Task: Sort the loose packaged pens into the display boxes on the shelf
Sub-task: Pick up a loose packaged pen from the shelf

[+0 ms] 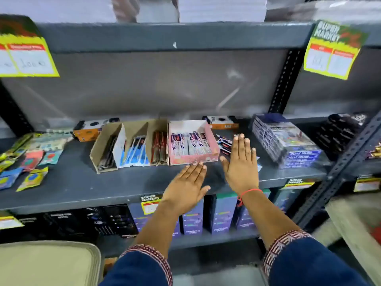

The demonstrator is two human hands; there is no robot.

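Observation:
A pink display box point(214, 145) with packaged pens stands on the grey shelf point(103, 188). To its left a brown cardboard box point(97, 149) has three compartments holding dark, blue and red pen packs. A small pile of loose packaged pens point(224, 144) lies right of the pink box. My right hand point(241, 162) lies flat, fingers extended, over the near part of that pile. My left hand point(187, 186) hovers flat and empty just in front of the pink box's front edge.
A stack of shrink-wrapped blue boxes point(288, 141) sits to the right. Colourful blister packs point(26, 157) lie at the left. Two orange boxes point(88, 129) point(222, 121) stand at the back. Yellow price signs point(334, 50) hang above. Purple boxes point(222, 213) fill the lower shelf.

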